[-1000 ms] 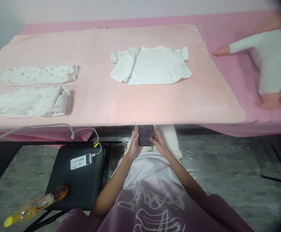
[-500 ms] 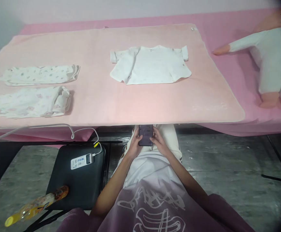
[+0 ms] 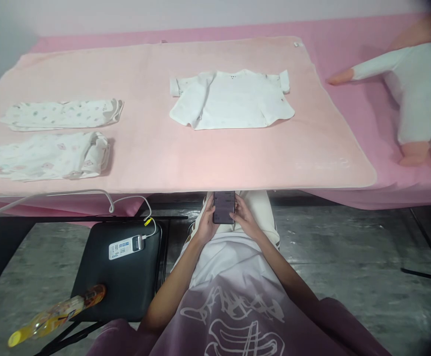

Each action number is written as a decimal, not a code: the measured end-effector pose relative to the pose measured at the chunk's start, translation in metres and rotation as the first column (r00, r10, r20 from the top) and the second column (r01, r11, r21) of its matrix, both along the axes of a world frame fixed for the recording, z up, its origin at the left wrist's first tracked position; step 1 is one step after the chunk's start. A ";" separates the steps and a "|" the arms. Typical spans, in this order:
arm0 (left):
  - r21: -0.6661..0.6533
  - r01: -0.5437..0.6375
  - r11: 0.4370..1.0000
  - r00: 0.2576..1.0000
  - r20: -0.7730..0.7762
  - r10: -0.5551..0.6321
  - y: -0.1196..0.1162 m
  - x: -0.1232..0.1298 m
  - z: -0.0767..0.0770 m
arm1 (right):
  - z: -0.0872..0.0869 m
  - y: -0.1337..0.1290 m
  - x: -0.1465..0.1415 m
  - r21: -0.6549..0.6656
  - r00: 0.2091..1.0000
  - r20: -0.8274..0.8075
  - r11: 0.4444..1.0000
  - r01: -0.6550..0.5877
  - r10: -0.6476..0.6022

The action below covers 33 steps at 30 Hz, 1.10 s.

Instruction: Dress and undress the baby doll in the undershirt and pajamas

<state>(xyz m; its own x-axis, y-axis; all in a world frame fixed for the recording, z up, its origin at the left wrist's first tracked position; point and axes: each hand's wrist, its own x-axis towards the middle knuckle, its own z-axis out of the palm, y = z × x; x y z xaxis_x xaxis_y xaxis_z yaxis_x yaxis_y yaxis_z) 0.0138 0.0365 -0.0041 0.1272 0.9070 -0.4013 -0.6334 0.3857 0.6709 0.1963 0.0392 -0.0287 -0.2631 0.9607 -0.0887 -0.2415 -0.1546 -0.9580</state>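
Observation:
A dark phone (image 3: 224, 207) is held over my lap, just below the table's front edge. My left hand (image 3: 207, 221) grips its left side, and my right hand (image 3: 245, 217) grips its right side, with the thumb by the screen's lower right. On the peach mat (image 3: 148, 148) beyond, a small white shirt (image 3: 237, 101) lies spread flat. Two folded patterned white cloths lie at the mat's left, a thinner one (image 3: 61, 113) behind a thicker one (image 3: 44, 157).
A doll in white clothes (image 3: 417, 89) lies on the pink cloth (image 3: 352, 106) at the right. On the black stool (image 3: 122, 291) at the left are a white power bank (image 3: 126, 247) with a cable and a bottle with a yellow cap (image 3: 57, 316).
My left thumb has shifted slightly up and outward toward the phone's left edge. The phone stays in both hands, and the clothes have not moved.

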 end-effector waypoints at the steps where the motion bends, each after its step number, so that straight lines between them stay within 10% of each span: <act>1: -0.004 -0.001 1.000 1.000 -0.002 0.000 0.000 0.000 0.001 | 0.000 0.000 0.000 -0.002 1.000 -0.003 1.000 0.000 0.000; 33: 0.024 -0.036 0.999 0.994 -0.098 0.038 0.002 0.005 0.005 | 0.009 -0.001 -0.013 0.012 0.993 0.072 0.996 0.092 -0.092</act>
